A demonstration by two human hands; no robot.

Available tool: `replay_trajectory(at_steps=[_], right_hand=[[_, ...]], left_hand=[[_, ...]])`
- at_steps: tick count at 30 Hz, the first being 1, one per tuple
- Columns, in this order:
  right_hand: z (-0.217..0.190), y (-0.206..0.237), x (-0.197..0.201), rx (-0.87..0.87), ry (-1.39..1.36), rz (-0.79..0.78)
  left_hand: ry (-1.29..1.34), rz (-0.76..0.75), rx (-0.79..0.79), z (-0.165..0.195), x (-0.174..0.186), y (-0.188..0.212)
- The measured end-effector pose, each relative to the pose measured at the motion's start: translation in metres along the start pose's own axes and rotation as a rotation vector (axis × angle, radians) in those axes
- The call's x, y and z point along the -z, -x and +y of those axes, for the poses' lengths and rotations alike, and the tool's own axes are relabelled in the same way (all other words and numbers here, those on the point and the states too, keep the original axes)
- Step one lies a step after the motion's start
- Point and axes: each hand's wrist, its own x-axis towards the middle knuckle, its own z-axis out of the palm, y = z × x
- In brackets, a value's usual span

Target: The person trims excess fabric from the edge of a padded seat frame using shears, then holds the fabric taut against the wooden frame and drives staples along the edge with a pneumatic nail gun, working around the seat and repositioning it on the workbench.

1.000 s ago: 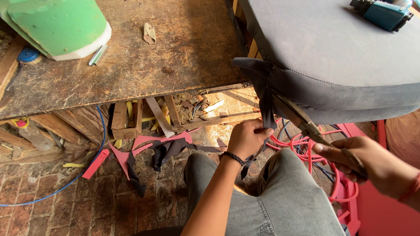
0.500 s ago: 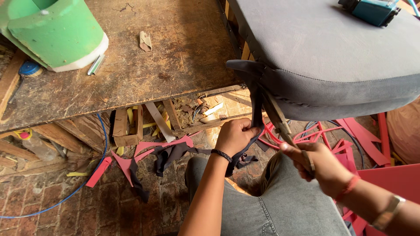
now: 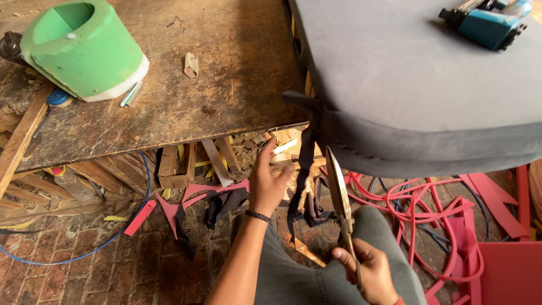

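A grey upholstered seat cushion (image 3: 418, 85) lies on the worn wooden workbench (image 3: 186, 96), overhanging its front edge. A dark fabric strip (image 3: 305, 164) hangs down from the cushion's corner. My left hand (image 3: 268, 181) is raised beside that strip with fingers spread, holding nothing. My right hand (image 3: 364, 271) grips the handles of large metal shears (image 3: 339, 197), blades pointing up toward the cushion's underside, just right of the strip. My grey-trousered knees are below.
A green foam cylinder (image 3: 84, 48) stands at the bench's back left. A blue power tool (image 3: 488, 22) rests on the cushion. Red offcuts (image 3: 446, 209), black scraps, wood pieces and a blue cable (image 3: 113, 237) litter the brick floor.
My left hand has let go of the hanging strip and opened, lifting slightly. My right hand has drawn back toward my lap and turned the shears upright.
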Motion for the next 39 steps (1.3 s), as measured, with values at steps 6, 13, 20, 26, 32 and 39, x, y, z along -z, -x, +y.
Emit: replay_trajectory(at_steps=[6, 13, 20, 26, 32, 39], right_hand=[[0.025, -0.034, 0.075, 0.305, 0.036, -0.143], [0.058, -0.058, 0.155, 0.313, 0.118, -0.261], [0.086, -0.022, 0.211, 0.343, -0.045, 0.065], [0.093, -0.016, 0.238, 0.105, -0.083, 0.096], [0.095, -0.048, 0.248, 0.156, -0.034, -0.006], [0.100, -0.090, 0.266, 0.274, -0.020, -0.173]], left_hand=[[-0.281, 0.031, -0.473, 0.069, -0.099, -0.019], [-0.189, -0.087, -0.564, 0.127, -0.185, 0.009], [0.203, 0.028, -0.294, 0.123, -0.249, 0.003], [0.394, -0.266, -0.149, 0.119, -0.281, -0.028], [0.429, -0.277, 0.060, 0.121, -0.276, -0.010], [0.121, -0.164, -0.006, 0.138, -0.268, 0.002]])
